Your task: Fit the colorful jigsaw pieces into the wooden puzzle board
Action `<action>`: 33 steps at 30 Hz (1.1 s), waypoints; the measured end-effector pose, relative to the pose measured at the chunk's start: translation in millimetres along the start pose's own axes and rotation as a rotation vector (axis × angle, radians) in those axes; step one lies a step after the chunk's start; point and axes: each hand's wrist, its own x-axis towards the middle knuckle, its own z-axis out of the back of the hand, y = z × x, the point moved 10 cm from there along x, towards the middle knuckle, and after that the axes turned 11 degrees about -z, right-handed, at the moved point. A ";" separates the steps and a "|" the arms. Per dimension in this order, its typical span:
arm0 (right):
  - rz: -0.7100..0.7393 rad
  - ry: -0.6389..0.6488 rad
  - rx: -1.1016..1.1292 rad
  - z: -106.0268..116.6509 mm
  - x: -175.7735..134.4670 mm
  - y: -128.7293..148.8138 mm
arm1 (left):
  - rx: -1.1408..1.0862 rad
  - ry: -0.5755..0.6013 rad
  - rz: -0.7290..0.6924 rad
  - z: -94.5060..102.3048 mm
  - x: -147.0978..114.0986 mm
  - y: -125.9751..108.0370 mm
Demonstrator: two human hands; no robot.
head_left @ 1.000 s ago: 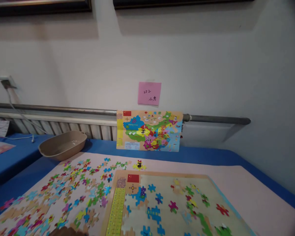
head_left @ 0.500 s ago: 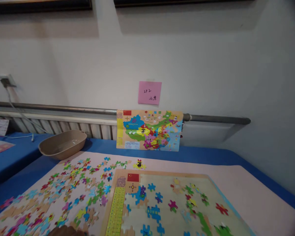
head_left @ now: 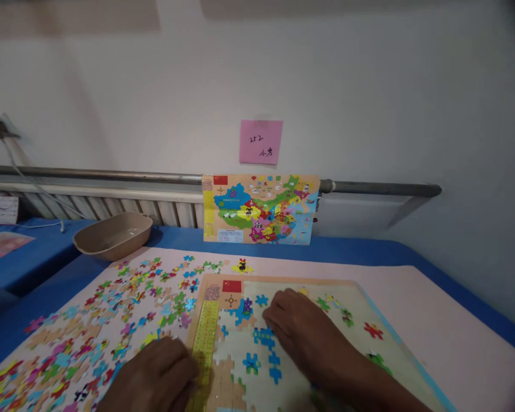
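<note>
Wooden puzzle board point(head_left: 369, 289): lies flat on the pink surface point(head_left: 433, 320), partly filled, so pieces can be pressed in from above.
Right hand point(head_left: 302, 329): palm down on the board, fingers point(head_left: 271, 313) loosely spread, holding nothing visible; blue pieces point(head_left: 264, 336) lie at their tips.
Left hand point(head_left: 154, 380): rests against the board's left edge, seemingly steadying it; cannot tell its grip.
Loose pieces point(head_left: 111, 320): scattered left of the board.

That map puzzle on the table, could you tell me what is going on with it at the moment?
A person is working on a map jigsaw. Their right hand lies flat on the puzzle board, over partly placed pieces, while the left hand rests at the board's left edge by the yellow strip. Loose pieces are spread on the mat to the left, and a finished reference map leans against the wall.
</note>
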 end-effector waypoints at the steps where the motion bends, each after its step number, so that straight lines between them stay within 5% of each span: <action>1: -0.018 0.010 -0.043 -0.2 7.5 -8.7 | -0.019 0.029 0.007 -4.6 12.0 0.0; 11: 0.018 0.014 -0.033 -11.1 23.9 -8.1 | -0.040 0.250 0.166 -75.2 58.3 41.6; 25: 0.143 0.013 0.010 -27.1 23.2 0.7 | -0.104 0.298 0.183 -94.5 73.9 41.0; 33: 0.182 0.020 -0.045 -24.9 22.8 5.4 | 0.041 0.290 0.031 -99.1 77.9 32.9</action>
